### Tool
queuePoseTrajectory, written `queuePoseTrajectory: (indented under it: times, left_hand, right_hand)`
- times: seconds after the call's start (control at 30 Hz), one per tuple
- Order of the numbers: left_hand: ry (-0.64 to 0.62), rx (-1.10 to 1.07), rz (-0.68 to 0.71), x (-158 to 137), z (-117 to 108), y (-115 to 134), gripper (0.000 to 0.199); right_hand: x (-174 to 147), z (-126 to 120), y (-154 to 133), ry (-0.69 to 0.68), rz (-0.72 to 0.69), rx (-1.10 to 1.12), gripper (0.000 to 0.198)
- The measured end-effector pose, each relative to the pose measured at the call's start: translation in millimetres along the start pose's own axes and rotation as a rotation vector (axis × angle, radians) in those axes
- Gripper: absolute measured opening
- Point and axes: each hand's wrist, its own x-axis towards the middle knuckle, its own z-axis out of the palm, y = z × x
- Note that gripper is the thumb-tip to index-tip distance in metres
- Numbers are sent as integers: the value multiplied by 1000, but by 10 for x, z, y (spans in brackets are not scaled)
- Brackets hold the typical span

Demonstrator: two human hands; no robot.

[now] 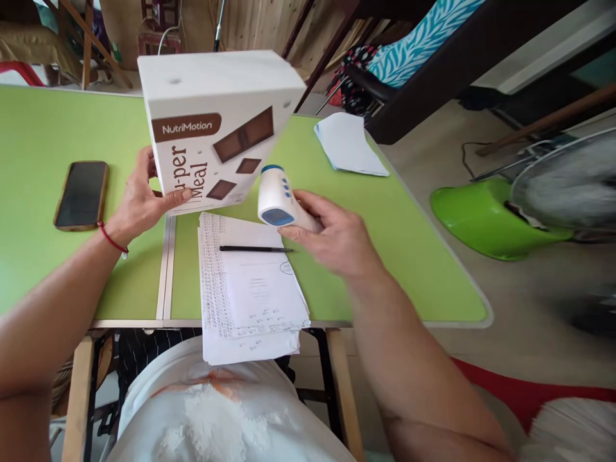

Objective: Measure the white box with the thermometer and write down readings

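My left hand (139,199) grips the lower left edge of a white box (192,154) marked "NutriMotion", thumb on its front and fingers behind. The box is raised and tilted above the green folding table. In my right hand (332,234) is a white infrared thermometer (279,199) with blue buttons and a blue-tinted screen, my fingers wrapped round its handle. It sits just right of the box's lower corner, apart from it. Below both hands lies a stack of papers (255,289) with handwriting, overhanging the table's near edge, and a black pen (255,249) rests across it.
A phone (81,194) in a brown case lies at the left. Folded white sheets (350,144) are near the table's far right corner. The green table (385,244) has a metal seam (166,269). Beyond its right edge stand a bright green chair (481,218) and a fan (572,179).
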Motion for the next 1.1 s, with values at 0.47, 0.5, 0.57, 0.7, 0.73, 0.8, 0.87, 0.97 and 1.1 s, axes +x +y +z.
queuePoseTrajectory:
  times: [0.47, 0.5, 0.57, 0.7, 0.73, 0.8, 0.87, 0.97, 1.1]
  left_hand:
    - [-15, 163, 56, 47, -3, -212, 63]
    - [-6, 175, 57, 46, 1, -208, 62]
    - [33, 235, 60, 42, -12, -205, 66]
    - [53, 607, -104, 13, -107, -161, 63]
    - [0, 714, -187, -5, -125, -130, 57]
    - [-161, 861, -288, -60, -119, -40, 58]
    - [-357, 903, -222, -138, -38, 81, 59]
    - [-677, 882, -16, -269, 189, 277, 40]
    - [-845, 975, 76, -371, 447, 437, 39]
  right_hand:
    - [345, 194, 555, -178, -109, -478, 54]
    - [355, 194, 570, -186, -128, -485, 54]
    - [368, 193, 593, -200, -162, -494, 53]
    - [329, 122, 521, -145, -209, -484, 50]
    - [299, 84, 475, -115, -222, -471, 45]
    - [217, -4, 369, -126, -238, -420, 32]
    - [118, -80, 277, -256, -249, -372, 23]
    - [-13, -135, 209, -418, -292, -407, 18]
    - [-83, -153, 171, -432, -284, -437, 16]
